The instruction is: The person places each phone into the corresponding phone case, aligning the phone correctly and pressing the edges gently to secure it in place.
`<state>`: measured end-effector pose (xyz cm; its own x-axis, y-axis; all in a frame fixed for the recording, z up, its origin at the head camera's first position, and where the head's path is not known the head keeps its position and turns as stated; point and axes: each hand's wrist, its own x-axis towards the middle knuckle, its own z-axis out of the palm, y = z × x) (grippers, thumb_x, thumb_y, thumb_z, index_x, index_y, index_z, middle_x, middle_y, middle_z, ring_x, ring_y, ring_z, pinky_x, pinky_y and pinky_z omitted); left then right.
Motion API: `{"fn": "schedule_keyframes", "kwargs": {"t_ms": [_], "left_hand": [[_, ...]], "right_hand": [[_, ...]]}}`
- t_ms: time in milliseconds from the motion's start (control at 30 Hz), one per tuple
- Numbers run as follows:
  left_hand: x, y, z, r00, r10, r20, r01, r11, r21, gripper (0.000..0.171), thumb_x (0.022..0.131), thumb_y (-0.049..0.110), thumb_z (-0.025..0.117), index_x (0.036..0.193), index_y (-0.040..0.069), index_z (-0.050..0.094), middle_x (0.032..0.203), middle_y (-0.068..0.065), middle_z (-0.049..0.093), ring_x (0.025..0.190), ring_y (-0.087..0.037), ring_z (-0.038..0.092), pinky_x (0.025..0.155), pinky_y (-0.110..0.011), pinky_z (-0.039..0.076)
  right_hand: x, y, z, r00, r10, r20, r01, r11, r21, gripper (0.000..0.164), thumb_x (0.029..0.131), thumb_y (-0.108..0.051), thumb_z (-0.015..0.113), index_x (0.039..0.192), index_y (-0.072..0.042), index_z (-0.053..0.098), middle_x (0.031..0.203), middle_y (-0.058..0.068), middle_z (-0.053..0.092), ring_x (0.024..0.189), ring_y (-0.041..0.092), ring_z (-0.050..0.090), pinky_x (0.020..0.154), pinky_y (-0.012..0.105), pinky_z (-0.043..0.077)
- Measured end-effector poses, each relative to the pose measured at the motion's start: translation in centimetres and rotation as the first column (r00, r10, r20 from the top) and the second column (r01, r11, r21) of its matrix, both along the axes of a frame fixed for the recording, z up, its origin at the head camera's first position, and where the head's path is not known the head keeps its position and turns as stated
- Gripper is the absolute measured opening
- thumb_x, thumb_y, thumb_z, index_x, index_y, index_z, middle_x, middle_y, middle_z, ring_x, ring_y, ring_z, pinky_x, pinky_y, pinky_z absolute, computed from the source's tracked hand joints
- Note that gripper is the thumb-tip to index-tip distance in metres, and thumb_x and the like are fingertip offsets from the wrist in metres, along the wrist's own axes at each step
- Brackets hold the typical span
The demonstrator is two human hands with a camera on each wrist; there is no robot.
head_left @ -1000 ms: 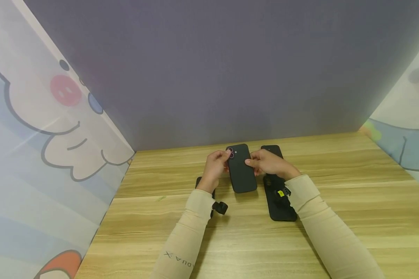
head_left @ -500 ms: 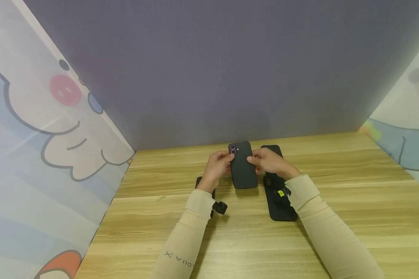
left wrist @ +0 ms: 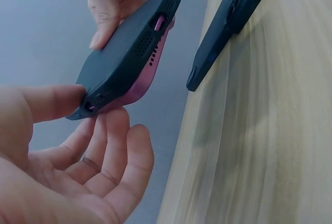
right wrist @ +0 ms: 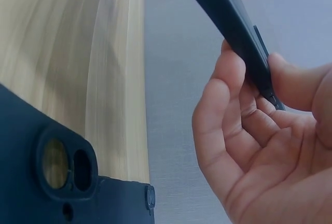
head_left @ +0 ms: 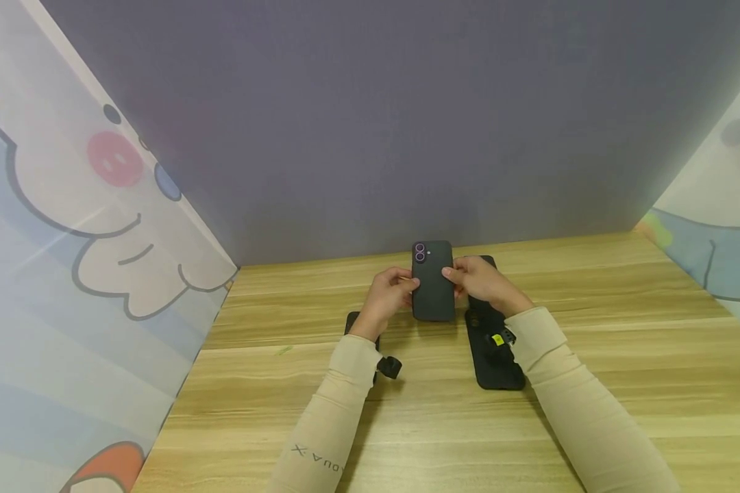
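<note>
Between both hands, above the table, is a pink phone [left wrist: 148, 79] with a black phone case [head_left: 433, 287] over its back. Two ringed camera lenses show through the case's upper left corner in the head view. Along one end in the left wrist view, the phone's pink edge stands out from the case. My left hand [head_left: 387, 294] pinches the left side, thumb on the case's back and fingers underneath. On the opposite side my right hand [head_left: 484, 282] grips the edge, its thumb on the back and fingers curled below.
Right of the hands, a black phone case [head_left: 499, 370] with a camera cutout lies on the wooden table [head_left: 444, 431], another dark case [head_left: 487, 261] just behind it. A flat black object [head_left: 352, 320] lies partly hidden under the left forearm. A grey panel [head_left: 370, 123] rises behind.
The phone and case have shifted slightly away and right, and turned more upright in the head view. The left thumb now sits lower, off the camera lenses. Both hands keep their hold.
</note>
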<state>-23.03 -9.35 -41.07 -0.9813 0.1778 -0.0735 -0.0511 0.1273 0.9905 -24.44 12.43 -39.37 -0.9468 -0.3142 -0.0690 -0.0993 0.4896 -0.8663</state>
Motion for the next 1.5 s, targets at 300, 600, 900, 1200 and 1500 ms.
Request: {"fn": "schedule_keyframes", "kwargs": {"t_ms": [300, 600, 900, 1200, 1500], "left_hand": [[0.3, -0.6, 0.5, 0.996, -0.091, 0.019, 0.093, 0.993, -0.079, 0.025, 0.097, 0.014, 0.069, 0.118, 0.001, 0.066, 0.087, -0.002, 0.062, 0.070, -0.019, 0.064, 0.073, -0.037, 0.060], [0.4, -0.9, 0.6, 0.980, -0.189, 0.063, 0.198, 0.962, -0.187, 0.024, 0.100, 0.022, 0.067, 0.116, 0.004, 0.064, 0.086, -0.006, 0.064, 0.088, -0.043, 0.069, 0.085, -0.056, 0.058], [0.3, -1.3, 0.5, 0.961, -0.264, 0.078, 0.275, 0.932, -0.236, 0.020, 0.100, 0.028, 0.068, 0.099, 0.008, 0.068, 0.095, -0.027, 0.070, 0.070, -0.029, 0.067, 0.072, -0.052, 0.058], [0.3, -1.3, 0.6, 0.943, -0.307, 0.126, 0.330, 0.908, -0.256, 0.022, 0.101, 0.029, 0.067, 0.095, 0.008, 0.065, 0.092, -0.021, 0.076, 0.066, -0.024, 0.070, 0.066, -0.047, 0.056], [0.4, -0.8, 0.6, 0.957, -0.272, 0.100, 0.288, 0.926, -0.242, 0.019, 0.102, 0.025, 0.065, 0.099, 0.007, 0.063, 0.094, -0.020, 0.074, 0.075, -0.029, 0.073, 0.084, -0.058, 0.058]], "right_hand": [[-0.1, 0.3, 0.0, 0.999, -0.049, 0.001, 0.049, 0.998, -0.027, 0.032, 0.110, -0.022, 0.049, 0.105, 0.006, 0.064, 0.085, 0.008, 0.064, 0.077, 0.024, 0.064, 0.078, 0.041, 0.059], [-0.3, 0.3, 0.0, 0.997, -0.076, 0.013, 0.076, 0.997, -0.031, 0.033, 0.110, -0.023, 0.048, 0.105, 0.006, 0.063, 0.084, 0.006, 0.063, 0.076, 0.022, 0.063, 0.079, 0.042, 0.060], [-0.2, 0.4, -0.1, 0.997, -0.074, 0.009, 0.074, 0.997, -0.033, 0.033, 0.110, -0.024, 0.049, 0.104, 0.005, 0.063, 0.084, 0.006, 0.062, 0.076, 0.022, 0.062, 0.078, 0.040, 0.059], [-0.2, 0.6, 0.0, 0.996, -0.083, 0.008, 0.084, 0.996, -0.031, 0.032, 0.110, -0.022, 0.049, 0.104, 0.006, 0.063, 0.084, 0.006, 0.062, 0.077, 0.023, 0.062, 0.078, 0.040, 0.059], [-0.2, 0.7, 0.1, 0.995, -0.095, 0.008, 0.095, 0.995, -0.031, 0.033, 0.110, -0.022, 0.048, 0.107, 0.007, 0.064, 0.085, 0.007, 0.063, 0.077, 0.022, 0.063, 0.080, 0.042, 0.059]]}}
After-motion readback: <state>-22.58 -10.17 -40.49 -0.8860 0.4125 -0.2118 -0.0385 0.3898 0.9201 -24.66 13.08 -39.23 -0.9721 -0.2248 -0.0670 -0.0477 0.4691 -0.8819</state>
